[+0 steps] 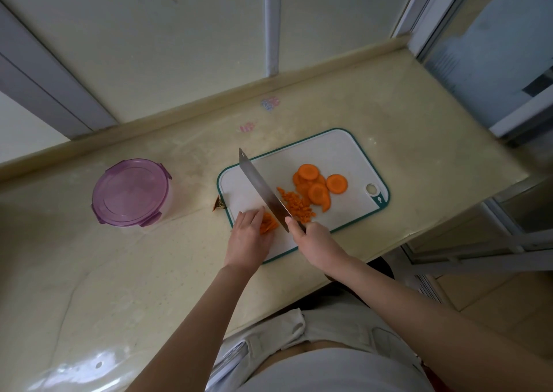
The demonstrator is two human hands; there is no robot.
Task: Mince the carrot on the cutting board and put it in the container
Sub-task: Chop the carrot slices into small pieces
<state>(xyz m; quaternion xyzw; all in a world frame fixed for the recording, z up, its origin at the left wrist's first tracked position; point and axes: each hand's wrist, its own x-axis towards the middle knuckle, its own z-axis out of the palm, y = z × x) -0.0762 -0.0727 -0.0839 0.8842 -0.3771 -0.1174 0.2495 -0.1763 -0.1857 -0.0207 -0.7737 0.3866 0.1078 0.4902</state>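
Note:
A white cutting board [335,149] with a teal rim lies on the counter. Round carrot slices [317,183] are piled at its middle right, with a heap of small carrot bits [294,204] beside them. My left hand [248,236] holds down a bunch of carrot strips [268,223] at the board's near left, fingers curled over them. My right hand [311,240] grips the handle of a broad knife [263,191], whose blade stands just right of the strips. The container [130,192], round with a purple lid on, stands left of the board.
A carrot stub [218,204] lies on the counter [119,272] at the board's left edge. A raised ledge and window frames run along the back. The counter ends just right of the board, with a drop to the floor.

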